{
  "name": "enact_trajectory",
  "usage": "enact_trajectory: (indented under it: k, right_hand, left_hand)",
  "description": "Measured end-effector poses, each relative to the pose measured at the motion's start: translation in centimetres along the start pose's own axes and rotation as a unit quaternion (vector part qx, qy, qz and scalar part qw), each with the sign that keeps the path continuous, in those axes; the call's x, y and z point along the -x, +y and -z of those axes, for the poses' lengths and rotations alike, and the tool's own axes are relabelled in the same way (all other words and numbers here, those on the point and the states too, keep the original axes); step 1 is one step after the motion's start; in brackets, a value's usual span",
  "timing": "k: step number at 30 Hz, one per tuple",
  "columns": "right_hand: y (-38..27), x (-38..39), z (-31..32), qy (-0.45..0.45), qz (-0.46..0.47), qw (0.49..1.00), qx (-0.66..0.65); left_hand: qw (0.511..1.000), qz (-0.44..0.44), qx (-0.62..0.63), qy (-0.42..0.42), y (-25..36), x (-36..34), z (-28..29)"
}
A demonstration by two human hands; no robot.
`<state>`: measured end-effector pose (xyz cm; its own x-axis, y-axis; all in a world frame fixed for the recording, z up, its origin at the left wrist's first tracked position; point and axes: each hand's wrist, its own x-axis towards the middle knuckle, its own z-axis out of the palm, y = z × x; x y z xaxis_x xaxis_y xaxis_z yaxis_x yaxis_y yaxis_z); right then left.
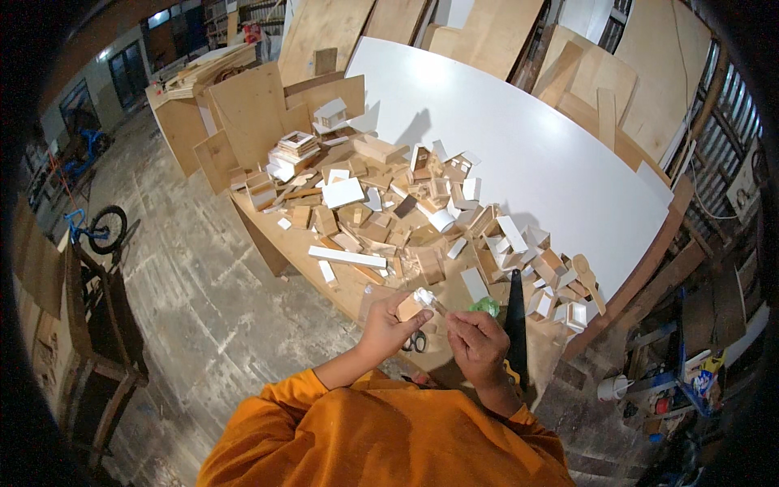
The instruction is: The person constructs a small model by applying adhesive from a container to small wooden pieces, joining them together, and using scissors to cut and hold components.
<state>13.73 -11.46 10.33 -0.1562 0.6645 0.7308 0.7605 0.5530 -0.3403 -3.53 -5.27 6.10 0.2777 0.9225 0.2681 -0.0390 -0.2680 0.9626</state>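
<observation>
Left hand (381, 331): my fingers gripped a block (411, 309), white dab (423, 296) at its far end. Right hand (479, 345): fingers pinched a stick (440, 308) at the dab. Scissors (417, 342) lay between my hands; green lump (485, 305) just beyond right fingers, saw (517, 321) right of them; scraps (375, 231) heaped past both.

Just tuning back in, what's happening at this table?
A person in an orange top holds a small wooden piece in the left hand. The right hand pinches a thin stick-like tool, its far end at the white material on the piece; what that material is, I can't tell. Scissors lie by the left hand, a saw beside the right. Wood offcuts cover much of the table beyond.
</observation>
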Motion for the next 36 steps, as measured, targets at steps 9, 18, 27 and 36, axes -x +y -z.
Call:
enact_trajectory:
  k: [9, 18, 27, 36]
  right_hand:
    - [-0.1, -0.2, 0.6, 0.018, -0.008, 1.000, 0.001]
    - [-0.8, -0.4, 0.4, -0.007, 0.020, 0.999, -0.029]
    - [-0.4, 0.5, 0.9, -0.025, 0.025, 0.999, -0.017]
    - [8.8, 2.2, 2.7, -0.048, -0.248, 0.967, 0.029]
  left_hand:
    - [1.000, -0.025, 0.001, 0.008, -0.2, 0.1, 0.5]
    - [0.998, -0.012, -0.060, -0.013, 0.1, 0.6, 0.9]
    - [0.998, 0.036, 0.054, 0.002, -1.6, 1.3, 0.7]
    - [0.958, 0.182, 0.220, 0.026, -5.5, 3.1, 3.7]
